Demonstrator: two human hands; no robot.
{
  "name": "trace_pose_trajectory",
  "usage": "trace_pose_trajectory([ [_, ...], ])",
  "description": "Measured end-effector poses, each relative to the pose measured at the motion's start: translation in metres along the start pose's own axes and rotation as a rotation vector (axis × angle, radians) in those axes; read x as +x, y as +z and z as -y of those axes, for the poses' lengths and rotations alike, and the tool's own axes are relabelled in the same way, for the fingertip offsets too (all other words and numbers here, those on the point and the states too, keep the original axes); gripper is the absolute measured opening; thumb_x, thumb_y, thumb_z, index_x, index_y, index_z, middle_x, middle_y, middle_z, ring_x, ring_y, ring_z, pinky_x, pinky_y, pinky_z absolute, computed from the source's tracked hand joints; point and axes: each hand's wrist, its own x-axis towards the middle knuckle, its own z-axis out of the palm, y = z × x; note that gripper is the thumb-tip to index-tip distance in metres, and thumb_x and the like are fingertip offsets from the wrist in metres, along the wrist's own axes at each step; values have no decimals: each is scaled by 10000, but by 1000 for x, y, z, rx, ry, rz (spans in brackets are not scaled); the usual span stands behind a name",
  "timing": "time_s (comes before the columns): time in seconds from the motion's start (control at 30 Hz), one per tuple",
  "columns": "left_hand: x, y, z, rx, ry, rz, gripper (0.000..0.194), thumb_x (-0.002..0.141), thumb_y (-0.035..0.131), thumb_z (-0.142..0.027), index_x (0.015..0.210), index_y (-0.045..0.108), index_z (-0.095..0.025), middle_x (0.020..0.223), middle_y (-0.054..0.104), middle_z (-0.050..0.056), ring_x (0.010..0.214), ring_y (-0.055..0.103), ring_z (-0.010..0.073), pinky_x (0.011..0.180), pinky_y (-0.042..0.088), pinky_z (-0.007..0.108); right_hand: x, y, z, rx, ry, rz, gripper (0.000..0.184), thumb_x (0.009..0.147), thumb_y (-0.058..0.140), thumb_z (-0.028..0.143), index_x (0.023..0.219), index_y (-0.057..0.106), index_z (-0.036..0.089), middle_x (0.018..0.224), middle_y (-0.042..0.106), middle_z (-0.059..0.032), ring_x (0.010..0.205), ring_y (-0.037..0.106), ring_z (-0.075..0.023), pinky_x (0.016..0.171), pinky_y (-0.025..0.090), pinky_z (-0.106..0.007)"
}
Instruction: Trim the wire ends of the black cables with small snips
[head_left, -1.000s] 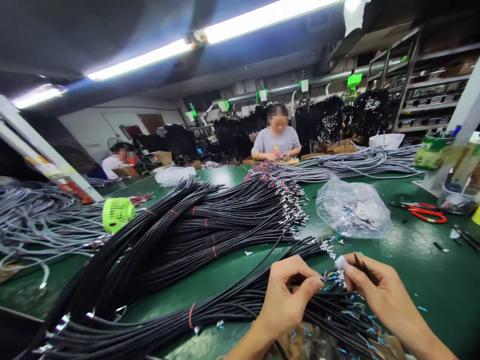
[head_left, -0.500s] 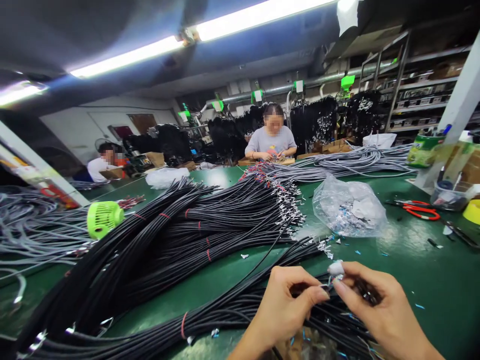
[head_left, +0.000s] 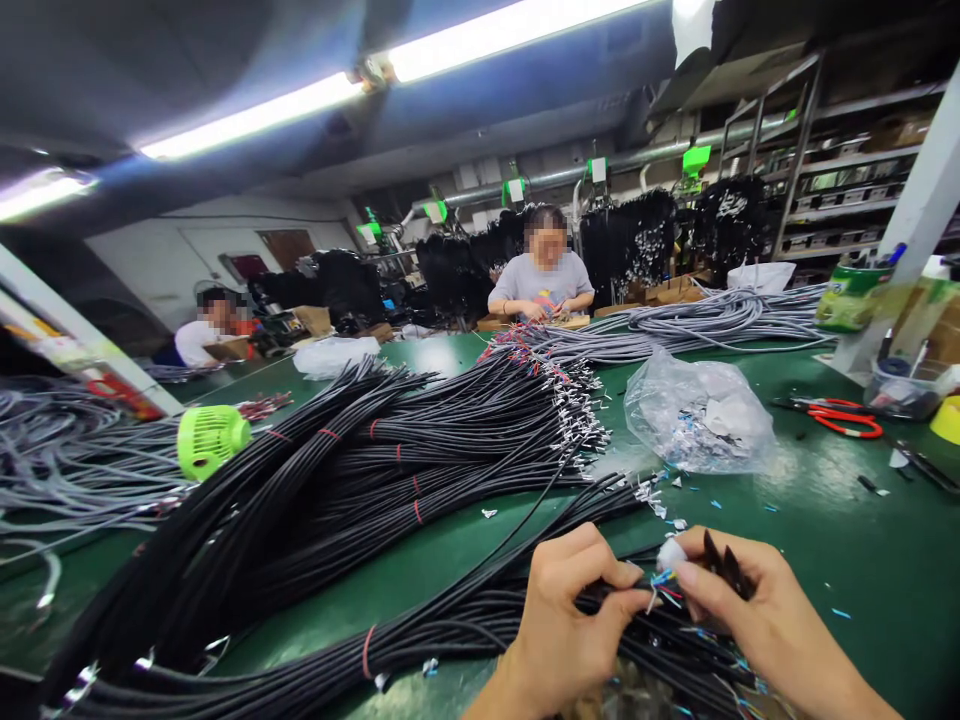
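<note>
My left hand (head_left: 577, 600) is closed, thumb and forefinger pinching the stripped end of a black cable. Thin coloured wires (head_left: 664, 583), blue, red and white, fan out from that end between my hands. My right hand (head_left: 757, 610) has its thumb and a white-covered fingertip closed at these wires. Tucked in the same hand is a dark tool with two pointed tips (head_left: 724, 565); its rest is hidden by the fingers. Beneath both hands lies a bundle of black cables (head_left: 465, 625) with loose wire ends.
Tied black cables (head_left: 337, 480) cover the left and middle of the green table (head_left: 825, 520). A clear plastic bag (head_left: 697, 415) holds scraps. Red-handled pliers (head_left: 844, 415) lie at right, a green fan (head_left: 212, 440) at left. A co-worker (head_left: 541, 280) sits opposite.
The coloured wires now stand spread apart between my fingers, where a pale wrap covered them before. The dark tool's tips show higher out of my right hand.
</note>
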Motion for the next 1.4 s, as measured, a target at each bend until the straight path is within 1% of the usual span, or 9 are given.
trace_pose_trajectory([
  [0.23,-1,1,1,272,246,-9,192,792,566,-84,610,598,-137,512,562,31,470,485,113,482,350,229,-1,1,-8,-209,-115,-41,351,849,511,402,583,564,179,510,454,33,476,411,-110,443,341,-213],
  [0.4,-2,3,0,354,241,-37,228,793,557,-64,576,578,-130,487,534,32,467,492,113,482,351,229,-3,2,-11,-297,-163,12,310,868,494,361,672,641,172,589,564,9,521,509,-131,474,404,-212],
  [0.6,-5,5,-1,405,264,-97,193,779,572,-56,600,584,-125,491,523,23,450,463,105,462,327,238,-5,8,-6,-273,-228,-105,311,872,518,342,618,611,190,535,559,22,475,521,-117,455,419,-200],
  [0.7,-7,6,-1,395,256,-107,173,771,580,-60,615,575,-133,496,510,6,453,453,102,462,316,245,-8,10,-10,-345,-377,-218,211,854,555,270,666,615,195,548,603,16,445,538,-111,462,437,-208],
  [0.8,-9,8,0,370,257,-129,129,767,584,-64,663,584,-141,521,513,-5,468,458,103,465,306,250,-9,10,-20,-455,-635,-334,73,822,580,158,773,618,197,596,654,6,447,579,-110,481,458,-215],
  [0.93,-9,8,0,338,253,-162,123,755,592,-54,672,590,-145,531,515,-11,486,468,105,474,309,248,-7,9,-27,-569,-924,-407,147,791,598,69,873,623,188,624,683,11,509,648,-120,564,500,-219],
  [1.23,-3,5,-8,103,6,-29,90,738,622,-107,660,665,-98,563,517,25,457,441,85,396,285,197,-8,4,-17,-549,-862,-270,171,795,548,48,875,572,198,602,670,14,474,637,-123,510,464,-220],
  [1.33,0,3,-9,-23,-99,11,130,762,632,-165,686,699,-82,590,539,49,484,462,97,396,291,191,-7,4,-11,-475,-711,-204,111,810,542,120,765,595,207,590,663,23,445,606,-107,473,449,-200],
  [1.4,2,0,-9,-76,-133,16,151,771,643,-201,710,714,-82,591,548,52,515,475,111,431,311,200,-7,4,-7,-389,-534,-144,185,839,530,205,669,600,210,554,642,30,448,598,-107,449,446,-184],
])
